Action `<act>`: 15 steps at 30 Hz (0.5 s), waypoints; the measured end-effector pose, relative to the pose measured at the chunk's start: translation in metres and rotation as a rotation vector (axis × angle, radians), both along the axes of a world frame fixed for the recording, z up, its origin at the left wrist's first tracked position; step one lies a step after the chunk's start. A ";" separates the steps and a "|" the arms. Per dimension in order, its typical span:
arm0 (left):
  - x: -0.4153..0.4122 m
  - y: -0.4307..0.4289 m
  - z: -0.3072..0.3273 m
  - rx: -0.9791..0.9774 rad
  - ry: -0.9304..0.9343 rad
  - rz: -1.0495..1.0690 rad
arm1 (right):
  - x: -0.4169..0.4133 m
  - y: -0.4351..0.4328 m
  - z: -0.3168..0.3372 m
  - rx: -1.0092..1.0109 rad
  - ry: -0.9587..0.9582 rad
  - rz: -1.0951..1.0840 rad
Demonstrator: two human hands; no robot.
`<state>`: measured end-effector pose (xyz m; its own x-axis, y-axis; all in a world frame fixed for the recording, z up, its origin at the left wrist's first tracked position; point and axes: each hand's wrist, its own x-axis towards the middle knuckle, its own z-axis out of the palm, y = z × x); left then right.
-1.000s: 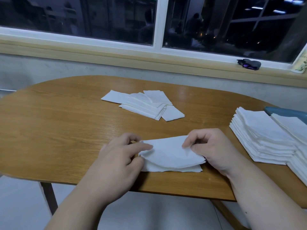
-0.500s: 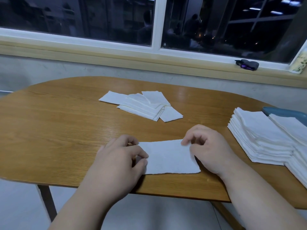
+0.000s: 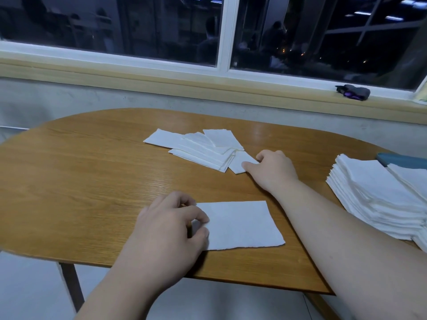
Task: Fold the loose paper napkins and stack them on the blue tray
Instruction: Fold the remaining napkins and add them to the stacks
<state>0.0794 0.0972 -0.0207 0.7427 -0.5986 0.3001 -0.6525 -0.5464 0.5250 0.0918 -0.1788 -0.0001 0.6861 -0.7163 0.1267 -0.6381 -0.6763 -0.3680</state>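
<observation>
Folded napkin (image 3: 240, 225) lies flat at the near edge of the table (image 3: 80, 181), directly in front of me, as a clean rectangle with its creased side away from me. The left hand (image 3: 171, 225) has its fingers curled, with forefinger and thumb pinching the napkin's left edge. The right hand (image 3: 272, 169) reaches across to the loose napkins (image 3: 203, 148) fanned out at mid-table. Its thumb and bent fingers pinch the right corner of the nearest sheet (image 3: 242, 166), which sticks out from under the pile.

At far right, two tall stacks (image 3: 374, 195) of finished napkins cover the blue tray (image 3: 402, 160), of which only one corner shows. I cannot tell whether the nearer stack sits fully on it.

Step in hand, as I judge it: one fold is done but not yet stacked, and the next sheet is being taken. About half a dozen loose sheets remain, so the task looks well advanced.

The next move calls for drawing the pinched sheet clear without dragging its neighbours, since the thin paper overlaps. The folded piece must then be carried right and set squarely on a stack that is already high.
</observation>
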 end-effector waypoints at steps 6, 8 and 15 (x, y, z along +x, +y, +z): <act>0.003 -0.001 -0.002 0.021 -0.014 -0.008 | -0.004 -0.005 -0.007 0.015 -0.093 0.030; 0.003 -0.002 -0.002 0.023 -0.019 -0.006 | -0.005 -0.004 -0.008 -0.020 -0.115 0.082; 0.001 -0.001 -0.003 0.028 -0.034 -0.007 | -0.011 0.009 -0.006 -0.058 -0.129 0.343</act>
<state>0.0807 0.0958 -0.0232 0.7281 -0.6123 0.3081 -0.6736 -0.5559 0.4872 0.0811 -0.1698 -0.0063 0.8608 -0.4370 0.2610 -0.3220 -0.8646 -0.3856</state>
